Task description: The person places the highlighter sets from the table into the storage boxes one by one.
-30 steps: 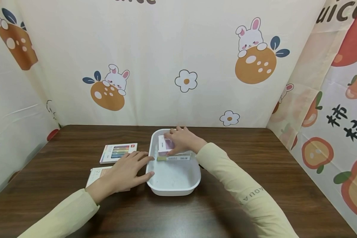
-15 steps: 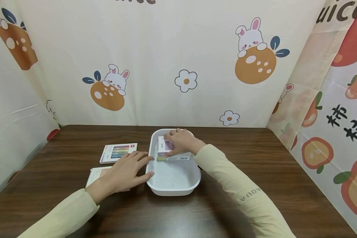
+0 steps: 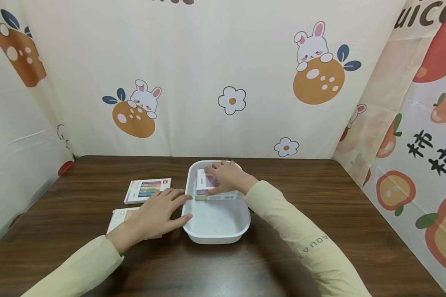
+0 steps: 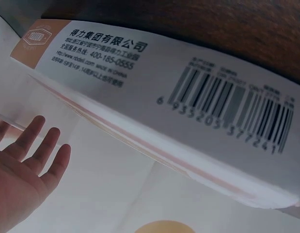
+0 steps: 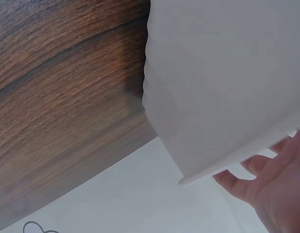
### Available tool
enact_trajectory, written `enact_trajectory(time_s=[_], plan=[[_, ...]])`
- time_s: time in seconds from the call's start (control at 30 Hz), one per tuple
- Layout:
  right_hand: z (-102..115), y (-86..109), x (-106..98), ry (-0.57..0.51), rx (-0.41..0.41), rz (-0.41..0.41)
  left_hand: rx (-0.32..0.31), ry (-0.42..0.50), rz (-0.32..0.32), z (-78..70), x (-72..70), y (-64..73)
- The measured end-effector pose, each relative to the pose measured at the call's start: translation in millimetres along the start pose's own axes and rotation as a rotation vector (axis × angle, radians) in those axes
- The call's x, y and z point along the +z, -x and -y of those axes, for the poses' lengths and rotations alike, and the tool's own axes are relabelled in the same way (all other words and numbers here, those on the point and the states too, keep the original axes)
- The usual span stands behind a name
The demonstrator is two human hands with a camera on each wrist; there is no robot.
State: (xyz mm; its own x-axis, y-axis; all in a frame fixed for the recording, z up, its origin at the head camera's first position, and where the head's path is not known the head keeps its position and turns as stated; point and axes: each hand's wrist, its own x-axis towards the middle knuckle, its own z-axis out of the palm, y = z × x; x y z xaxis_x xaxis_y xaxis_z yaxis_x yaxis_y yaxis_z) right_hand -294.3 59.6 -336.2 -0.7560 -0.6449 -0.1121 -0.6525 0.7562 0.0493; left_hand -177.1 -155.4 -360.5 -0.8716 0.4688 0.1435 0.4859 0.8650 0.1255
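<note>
Boxes (image 3: 216, 190) lie stacked at the far end of the white tub (image 3: 216, 231), long edges crosswise, under my right hand (image 3: 224, 176), which grips the top one, while my left hand (image 3: 154, 216) rests flat just left of the tub on another box (image 3: 119, 216) on the tabletop (image 3: 319, 206).

White plastic basin (image 3: 216, 231), rounded rectangle, upright at table centre. Inside its far end: stack of flat boxes (image 3: 215, 194), top one white with purple print, lower one with yellowish edge and barcode strip facing near side; right hand (image 3: 226, 176) lies on the stack, fingers curled over the top box. Left hand (image 3: 157, 214) flat on a white box (image 3: 119, 216) with orange trim, fingertips touching the basin's left rim.
</note>
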Motion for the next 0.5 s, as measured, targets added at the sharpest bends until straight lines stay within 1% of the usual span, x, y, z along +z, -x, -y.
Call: enact_trajectory(time_s=[0.3, 0.5], plan=[[-4.9, 9.7, -5.2, 0.009, -0.017, -0.058, -0.004, 0.001, -0.002, 1.0, 0.6, -0.1], [-8.2, 19.9, -10.0, 0.009, 0.002, -0.087, -0.006, 0.003, -0.001, 0.3, 0.2, 0.3]])
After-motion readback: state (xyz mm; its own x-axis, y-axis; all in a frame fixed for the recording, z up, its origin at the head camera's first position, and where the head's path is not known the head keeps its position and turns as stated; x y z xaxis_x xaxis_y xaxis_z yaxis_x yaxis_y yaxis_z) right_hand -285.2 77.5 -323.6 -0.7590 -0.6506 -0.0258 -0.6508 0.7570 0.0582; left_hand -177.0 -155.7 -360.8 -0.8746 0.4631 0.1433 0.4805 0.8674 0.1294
